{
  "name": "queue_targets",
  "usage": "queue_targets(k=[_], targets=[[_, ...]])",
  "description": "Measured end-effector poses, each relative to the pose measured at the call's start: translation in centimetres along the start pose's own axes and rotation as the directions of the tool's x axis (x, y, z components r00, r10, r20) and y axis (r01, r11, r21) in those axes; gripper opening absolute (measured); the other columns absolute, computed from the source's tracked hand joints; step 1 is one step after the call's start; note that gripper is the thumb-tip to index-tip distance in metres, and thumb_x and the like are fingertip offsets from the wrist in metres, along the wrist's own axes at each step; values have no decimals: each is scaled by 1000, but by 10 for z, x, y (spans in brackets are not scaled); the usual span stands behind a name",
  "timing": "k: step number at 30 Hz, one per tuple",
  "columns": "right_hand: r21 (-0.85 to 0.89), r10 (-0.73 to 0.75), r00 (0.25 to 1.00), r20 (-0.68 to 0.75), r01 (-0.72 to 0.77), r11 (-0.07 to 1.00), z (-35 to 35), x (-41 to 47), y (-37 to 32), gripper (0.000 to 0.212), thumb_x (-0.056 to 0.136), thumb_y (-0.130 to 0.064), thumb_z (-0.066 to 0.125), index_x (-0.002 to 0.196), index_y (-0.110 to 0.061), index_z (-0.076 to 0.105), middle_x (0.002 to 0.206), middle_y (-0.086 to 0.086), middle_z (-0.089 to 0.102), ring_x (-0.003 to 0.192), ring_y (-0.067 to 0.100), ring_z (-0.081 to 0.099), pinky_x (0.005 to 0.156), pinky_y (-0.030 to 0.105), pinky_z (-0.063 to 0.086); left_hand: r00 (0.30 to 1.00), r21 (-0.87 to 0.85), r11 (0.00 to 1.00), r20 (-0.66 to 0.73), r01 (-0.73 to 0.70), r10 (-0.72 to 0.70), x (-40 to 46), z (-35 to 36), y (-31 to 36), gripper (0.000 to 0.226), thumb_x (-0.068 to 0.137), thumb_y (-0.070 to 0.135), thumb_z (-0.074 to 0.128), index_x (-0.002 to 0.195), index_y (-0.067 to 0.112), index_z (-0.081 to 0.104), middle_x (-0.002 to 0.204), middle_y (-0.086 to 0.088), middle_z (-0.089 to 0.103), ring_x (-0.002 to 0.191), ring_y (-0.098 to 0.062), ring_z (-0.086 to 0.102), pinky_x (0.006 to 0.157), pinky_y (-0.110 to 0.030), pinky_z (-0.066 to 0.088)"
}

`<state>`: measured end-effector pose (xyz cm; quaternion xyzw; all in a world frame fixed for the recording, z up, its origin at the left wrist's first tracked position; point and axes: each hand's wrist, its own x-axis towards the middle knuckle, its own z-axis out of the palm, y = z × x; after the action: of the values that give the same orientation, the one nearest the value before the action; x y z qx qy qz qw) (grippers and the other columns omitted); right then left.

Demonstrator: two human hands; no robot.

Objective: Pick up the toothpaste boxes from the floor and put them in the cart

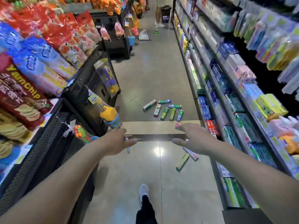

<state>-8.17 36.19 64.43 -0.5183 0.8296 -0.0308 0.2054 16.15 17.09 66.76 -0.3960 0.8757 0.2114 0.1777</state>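
Several toothpaste boxes (163, 109), green, white and blue, lie scattered on the aisle floor ahead. Two more, a green box (182, 162) and a white and red box (191, 153), lie closer by the right shelf. My left hand (119, 141) and my right hand (189, 138) both reach forward above the floor with straight fingers and hold nothing. A small box (177, 126) shows just past my right fingertips, and another box (128, 149) peeks from under my left hand. No cart is in view.
Snack racks (48, 65) and a black mesh stand (90, 73) line the left side. Toiletry shelves (229, 88) run along the right. A person (159, 12) stands at the far end beside a black basket (166, 13). My shoe (143, 191) is on the floor below.
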Motion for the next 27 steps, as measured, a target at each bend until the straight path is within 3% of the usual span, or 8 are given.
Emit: queue_targets(k=[4, 8, 12, 19, 23, 27], targets=[[4, 50, 999, -7, -50, 999, -4, 75, -3, 83, 86, -75, 45, 149, -21, 37, 153, 0, 39, 139, 23, 35, 111, 43, 32, 999, -2, 1000, 28, -24, 24, 82, -25, -21, 92, 71, 90, 38, 123, 14, 49, 115, -12, 60, 102, -31, 59, 87, -46, 51], [43, 143, 989, 34, -144, 989, -15, 140, -3, 87, 83, -77, 43, 147, -19, 39, 149, 2, 43, 137, 25, 37, 111, 44, 34, 994, 35, 998, 97, -52, 48, 156, -62, -24, 86, 86, 72, 45, 147, 11, 34, 139, -10, 48, 124, -29, 49, 99, -41, 44], [89, 228, 974, 8, -228, 970, -30, 186, 7, 78, 85, -72, 49, 140, -18, 45, 142, 2, 49, 131, 24, 43, 106, 40, 36, 981, 94, 984, 135, -152, 139, 225, -94, -10, 75, 92, 64, 44, 144, 10, 37, 145, -14, 43, 131, -30, 43, 105, -39, 38], [147, 400, 917, 9, -397, 906, -35, 218, 60, 81, 86, -73, 46, 142, -16, 43, 140, 5, 49, 129, 26, 46, 106, 41, 39, 934, 167, 938, 248, -303, 258, 318, -104, 54, 77, 91, 66, 43, 146, 12, 35, 148, -13, 40, 133, -29, 42, 105, -38, 38], [245, 481, 876, 24, -472, 847, -21, 220, 104, 76, 81, -77, 46, 133, -22, 52, 128, 2, 56, 122, 26, 52, 97, 38, 45, 897, 222, 897, 322, -382, 302, 362, -89, 104, 81, 90, 69, 41, 149, 14, 31, 151, -12, 38, 134, -30, 43, 106, -40, 39], [314, 560, 823, 95, -558, 768, -3, 221, 154, 87, 73, -85, 36, 132, -23, 51, 131, 5, 56, 121, 25, 52, 96, 39, 45, 858, 244, 865, 399, -438, 323, 405, -64, 154, 83, 86, 73, 41, 141, 11, 39, 146, -14, 43, 128, -31, 47, 104, -44, 41]])
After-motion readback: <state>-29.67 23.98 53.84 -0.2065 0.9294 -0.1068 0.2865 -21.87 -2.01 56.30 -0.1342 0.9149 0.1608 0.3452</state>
